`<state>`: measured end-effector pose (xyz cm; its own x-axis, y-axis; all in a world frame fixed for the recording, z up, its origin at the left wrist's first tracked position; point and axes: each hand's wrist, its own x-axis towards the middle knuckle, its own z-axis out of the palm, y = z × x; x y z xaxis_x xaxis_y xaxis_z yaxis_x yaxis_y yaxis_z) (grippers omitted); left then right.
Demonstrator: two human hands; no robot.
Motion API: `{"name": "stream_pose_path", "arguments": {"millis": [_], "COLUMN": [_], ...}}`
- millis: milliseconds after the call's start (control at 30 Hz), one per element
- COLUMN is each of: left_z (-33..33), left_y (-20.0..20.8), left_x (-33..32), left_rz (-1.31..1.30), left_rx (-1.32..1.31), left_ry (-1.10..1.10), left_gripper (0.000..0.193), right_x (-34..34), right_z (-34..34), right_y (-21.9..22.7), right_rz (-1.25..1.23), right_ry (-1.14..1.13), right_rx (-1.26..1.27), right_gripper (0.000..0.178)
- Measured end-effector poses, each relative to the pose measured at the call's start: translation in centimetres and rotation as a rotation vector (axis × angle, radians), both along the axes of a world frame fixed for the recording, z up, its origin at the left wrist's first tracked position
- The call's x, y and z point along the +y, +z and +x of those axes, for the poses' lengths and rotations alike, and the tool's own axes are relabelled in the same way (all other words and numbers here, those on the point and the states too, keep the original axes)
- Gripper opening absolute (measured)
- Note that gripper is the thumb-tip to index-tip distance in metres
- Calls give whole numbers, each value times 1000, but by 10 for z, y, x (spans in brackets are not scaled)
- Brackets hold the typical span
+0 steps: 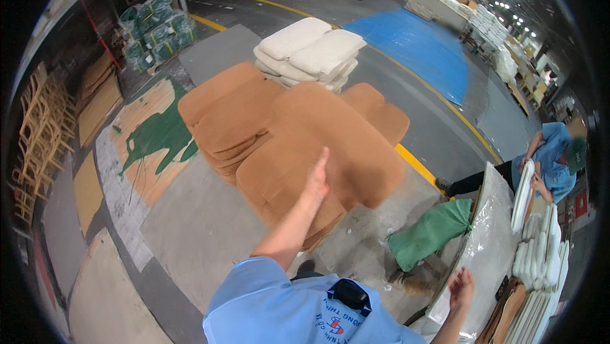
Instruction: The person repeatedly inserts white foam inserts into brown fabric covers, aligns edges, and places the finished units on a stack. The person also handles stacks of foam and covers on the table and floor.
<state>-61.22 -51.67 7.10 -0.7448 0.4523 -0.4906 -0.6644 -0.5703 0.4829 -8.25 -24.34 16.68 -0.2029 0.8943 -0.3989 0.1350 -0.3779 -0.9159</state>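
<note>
Our left grip [317, 180] is stretched out ahead with the fingers flat and together, clasping nothing. It lies against the near face of a brown pad [330, 137]. The pad is blurred, and we cannot tell whether the fingertips touch it or are just off it. We judge that the pad is being laid on the stack [232, 112] of like pads, whose near end it overhangs towards us, tilted and not yet squared up.

Our right grip [461, 287] is low at our side, fingers loosely spread and empty. It is just beside a clear plastic sheet [486, 229] that drapes over the left edge of a rack of white panels [540, 261], but we cannot say they touch.

As we read it, the next move calls for the pad to settle flat with its edges in line with those beneath. That wants a light push from the flat left palm, not a pinch, and the right is free to reach for another piece.

Beyond the stack sit white cushions [311, 48], piled and touching its far side. A green sack [432, 233] lies on the floor [190, 229] between the stack and the plastic. At the right a co-worker [549, 156] in blue bends over the panels, well apart from us.
</note>
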Motion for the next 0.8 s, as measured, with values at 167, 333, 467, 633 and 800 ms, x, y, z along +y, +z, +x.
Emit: {"name": "stream_pose_path", "arguments": {"millis": [167,333,467,633,800], "left_z": [6,30,20,28,45], "left_y": [-48,-61,-50,-31,-17], "left_x": [-37,-41,-28,-1,7], "left_rz": [-462,-425,-430,-512,-640], "left_rx": [-124,-140,-196,-264,-184], "left_ry": [-127,-182,-238,-285,-212], "left_gripper": [49,46,64,67,30], "right_x": [-71,-175,-215,-230,-196], "right_z": [124,178,176,169,160], "right_y": [-120,-166,-182,-191,-156], "right_rz": [-326,-727,-785,-619,-244], "right_ry": [-418,-136,69,127,67], "right_rx": [-87,-411,-555,-516,-523], "right_gripper": [39,31,29,26,32]}}
